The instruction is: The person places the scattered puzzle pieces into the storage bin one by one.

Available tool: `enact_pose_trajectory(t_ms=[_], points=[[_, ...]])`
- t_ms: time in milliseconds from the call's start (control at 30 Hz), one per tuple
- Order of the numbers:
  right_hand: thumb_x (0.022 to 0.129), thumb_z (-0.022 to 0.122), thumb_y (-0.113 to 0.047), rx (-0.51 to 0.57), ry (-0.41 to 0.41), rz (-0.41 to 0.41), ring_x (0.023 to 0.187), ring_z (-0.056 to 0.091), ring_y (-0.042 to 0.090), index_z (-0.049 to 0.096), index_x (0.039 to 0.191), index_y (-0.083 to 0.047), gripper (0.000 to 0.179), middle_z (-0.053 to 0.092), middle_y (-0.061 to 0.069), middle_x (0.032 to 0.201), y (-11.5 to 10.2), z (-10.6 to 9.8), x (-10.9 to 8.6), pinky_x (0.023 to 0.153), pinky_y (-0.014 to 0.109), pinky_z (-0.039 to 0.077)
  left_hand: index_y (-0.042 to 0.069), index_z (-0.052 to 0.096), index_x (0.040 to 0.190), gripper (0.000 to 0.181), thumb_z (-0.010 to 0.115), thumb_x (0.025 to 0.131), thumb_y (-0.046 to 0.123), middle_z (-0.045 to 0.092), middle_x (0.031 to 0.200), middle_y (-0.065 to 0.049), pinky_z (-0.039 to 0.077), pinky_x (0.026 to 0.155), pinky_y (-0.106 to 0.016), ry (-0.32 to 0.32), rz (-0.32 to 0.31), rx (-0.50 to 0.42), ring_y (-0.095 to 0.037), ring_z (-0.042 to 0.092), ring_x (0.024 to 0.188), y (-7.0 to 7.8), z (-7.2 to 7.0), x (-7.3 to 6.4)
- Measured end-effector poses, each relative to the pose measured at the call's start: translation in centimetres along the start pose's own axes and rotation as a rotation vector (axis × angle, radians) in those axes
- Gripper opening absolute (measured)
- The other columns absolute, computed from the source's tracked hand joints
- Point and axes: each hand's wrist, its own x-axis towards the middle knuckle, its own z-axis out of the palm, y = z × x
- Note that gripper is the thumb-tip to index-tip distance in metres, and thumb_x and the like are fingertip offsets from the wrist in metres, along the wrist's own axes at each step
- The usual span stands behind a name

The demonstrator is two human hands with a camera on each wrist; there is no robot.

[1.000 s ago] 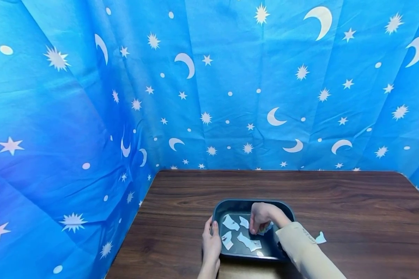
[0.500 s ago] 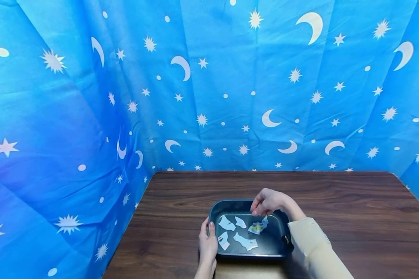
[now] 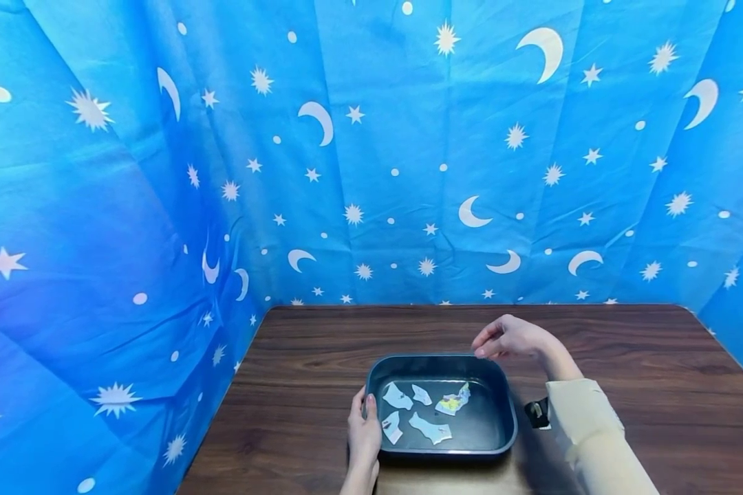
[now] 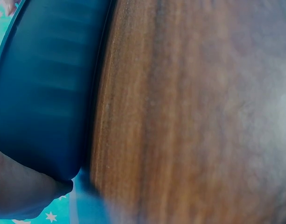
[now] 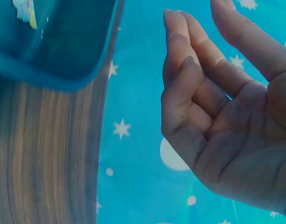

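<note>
A dark rectangular tray (image 3: 508,430) stands on the table. Several jagged scraps of paper lie flat in its left and middle part, mostly white, such as the long scrap (image 3: 432,430); another scrap (image 3: 450,403) bears yellow print. At the tray's left side my left hand (image 3: 364,436) grips the wall, thumb near the rim and fingers on the outside; in the left wrist view part of a finger (image 4: 21,186) meets the tray's corner. Above the tray's far right corner hovers my right hand (image 3: 512,337). Its fingers (image 5: 180,93) are loosely bent, with nothing held.
A small black device (image 3: 537,414) sits by the right sleeve (image 3: 585,416); a white sliver (image 3: 545,427) shows at its lower edge, mostly hidden. The brown wooden table (image 3: 322,337) is backed by a blue curtain (image 3: 408,137) with moons and stars.
My right hand has risen out of the tray and moved away to the right, exposing the yellow-printed scrap. The left hand keeps its grip on the tray.
</note>
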Motion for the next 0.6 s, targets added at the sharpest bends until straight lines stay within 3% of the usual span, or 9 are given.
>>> enact_pose_trajectory(t_ms=[167,367,600], points=[[0.084,0.068,-0.013,-0.023,0.058,0.0,0.077,0.059,0.025,0.061,0.104,0.01,0.032,0.067,0.011,0.088,1.3,-1.2,-1.0,0.069,0.04,0.051,0.002,0.049,0.129,0.033,0.041,0.099,0.016,0.049,0.129,-0.026,0.033,0.098,-0.053,0.005,0.009,0.004,-0.04,0.043,0.118,-0.1,-0.1,0.0],[0.085,0.066,-0.013,0.017,0.095,0.055,0.069,0.056,0.017,0.058,0.107,0.012,0.034,0.065,0.009,0.084,3.2,-2.4,-2.7,0.059,0.029,0.048,0.0,0.049,0.128,0.033,0.041,0.099,0.015,0.05,0.127,-0.027,0.034,0.098,-0.053,0.003,0.014,-0.003,-0.04,0.044,0.117,0.0,-0.2,0.0],[0.086,0.066,-0.016,0.046,0.115,0.113,0.072,0.058,0.019,0.057,0.109,0.013,0.038,0.064,0.007,0.085,5.5,-3.0,-4.5,0.062,0.032,0.05,0.0,0.048,0.128,0.034,0.04,0.1,0.015,0.049,0.127,-0.027,0.033,0.098,-0.053,-0.009,0.007,-0.017,-0.039,0.044,0.118,0.1,-0.1,0.0]])
